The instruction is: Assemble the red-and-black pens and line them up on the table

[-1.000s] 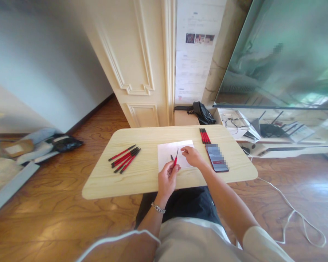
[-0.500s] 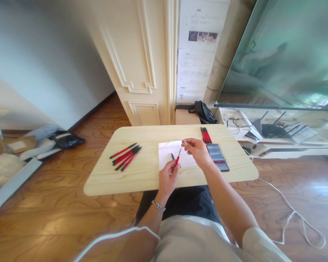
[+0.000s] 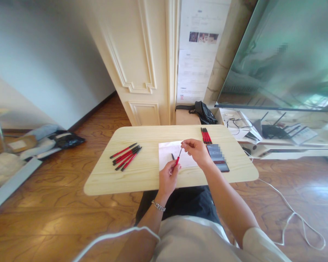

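My left hand (image 3: pixel 168 177) is closed around the red barrel of a pen (image 3: pixel 177 160) above the white paper (image 3: pixel 165 150). From the barrel's upper end sticks a thin dark refill (image 3: pixel 179 151). My right hand (image 3: pixel 198 152) pinches the far tip of that refill between thumb and fingers; whether the refill is still fully inside the barrel is hidden. A small black pen part (image 3: pixel 173 156) lies on the paper, just left of the barrel.
Several red and black pens (image 3: pixel 127 156) lie fanned out on the table's left. Another row of pens (image 3: pixel 206 135) sits at the back right, behind a phone (image 3: pixel 218 157). The pale table (image 3: pixel 104 182) has rounded corners. A white cable (image 3: pixel 282 207) runs over the floor.
Both hands hold almost the same pose, the right one still at the refill's tip. Only a very slight shift of the view shows.
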Tool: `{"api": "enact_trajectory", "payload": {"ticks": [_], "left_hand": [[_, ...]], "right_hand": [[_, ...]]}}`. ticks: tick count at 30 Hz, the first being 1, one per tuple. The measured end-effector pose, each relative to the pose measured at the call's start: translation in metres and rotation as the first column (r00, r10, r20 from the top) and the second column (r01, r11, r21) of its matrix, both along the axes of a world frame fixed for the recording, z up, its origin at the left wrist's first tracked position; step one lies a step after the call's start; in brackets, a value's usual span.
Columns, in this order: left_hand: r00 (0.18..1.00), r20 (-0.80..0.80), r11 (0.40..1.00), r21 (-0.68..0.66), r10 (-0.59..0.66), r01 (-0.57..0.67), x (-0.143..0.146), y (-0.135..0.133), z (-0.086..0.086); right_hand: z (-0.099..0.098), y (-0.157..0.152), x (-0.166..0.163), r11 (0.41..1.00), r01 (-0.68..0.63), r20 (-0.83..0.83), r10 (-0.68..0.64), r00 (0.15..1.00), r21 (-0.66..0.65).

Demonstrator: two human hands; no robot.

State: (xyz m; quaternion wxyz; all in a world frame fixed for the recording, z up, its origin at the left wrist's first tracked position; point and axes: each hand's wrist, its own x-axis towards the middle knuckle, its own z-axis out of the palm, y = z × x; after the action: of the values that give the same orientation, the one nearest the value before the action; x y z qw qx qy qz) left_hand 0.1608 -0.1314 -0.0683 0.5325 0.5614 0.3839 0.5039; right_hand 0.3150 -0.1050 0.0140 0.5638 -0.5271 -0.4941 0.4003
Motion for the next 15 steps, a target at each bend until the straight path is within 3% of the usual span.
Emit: {"api": "enact_trajectory", "payload": {"ticks": [5, 10, 13, 15], "left_hand": [[1.0, 0.03, 1.0, -0.007, -0.008, 0.008, 0.0, 0.0, 0.0], [0.998, 0.068, 1.0, -0.012, -0.018, 0.018, -0.001, -0.001, 0.002], [0.997, 0.072, 1.0, -0.01, -0.025, 0.026, -0.002, -0.001, 0.004], [0.996, 0.088, 1.0, -0.014, -0.016, 0.017, -0.003, -0.001, 0.004]], "right_hand": [[-0.004, -0.005, -0.002, 0.997, -0.079, 0.11, 0.08, 0.991, -0.009], [-0.014, -0.004, 0.003, 0.966, -0.253, 0.176, 0.259, 0.95, -0.058], [-0.027, 0.008, 0.004, 0.977, -0.178, 0.33, 0.208, 0.921, -0.118], [-0.033, 0.017, 0.0, 0.98, -0.074, 0.535, 0.163, 0.829, -0.184]]}}
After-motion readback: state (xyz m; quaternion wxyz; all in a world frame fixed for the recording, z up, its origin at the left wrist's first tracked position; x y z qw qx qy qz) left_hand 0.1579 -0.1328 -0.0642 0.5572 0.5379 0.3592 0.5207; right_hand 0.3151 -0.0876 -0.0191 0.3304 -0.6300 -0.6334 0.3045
